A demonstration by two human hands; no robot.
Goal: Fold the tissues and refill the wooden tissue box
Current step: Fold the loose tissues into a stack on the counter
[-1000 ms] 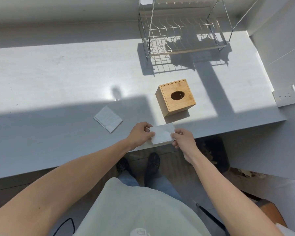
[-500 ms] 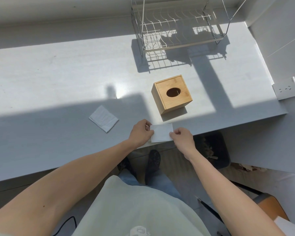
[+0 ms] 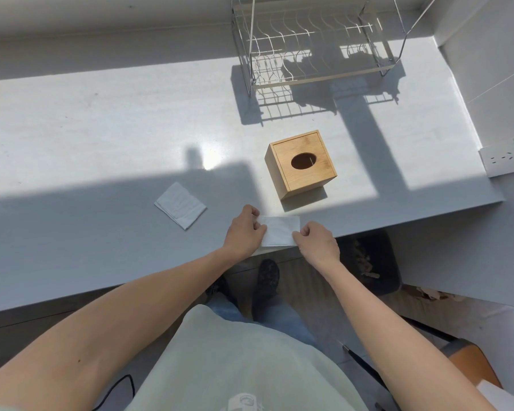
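A person's left hand (image 3: 244, 232) and right hand (image 3: 318, 243) are each pinching an end of a white tissue (image 3: 279, 232) at the near edge of a grey counter (image 3: 101, 137). A wooden tissue box (image 3: 301, 164) is sitting just beyond, a folded tissue (image 3: 180, 204) lying to its left, a wire rack (image 3: 312, 46) standing behind.

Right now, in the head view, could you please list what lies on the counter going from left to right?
Folded tissue stack → left hand → tissue being folded → right hand, then the wall socket far right. The wooden tissue box and wire rack overlap these sideways, so I leave them out.
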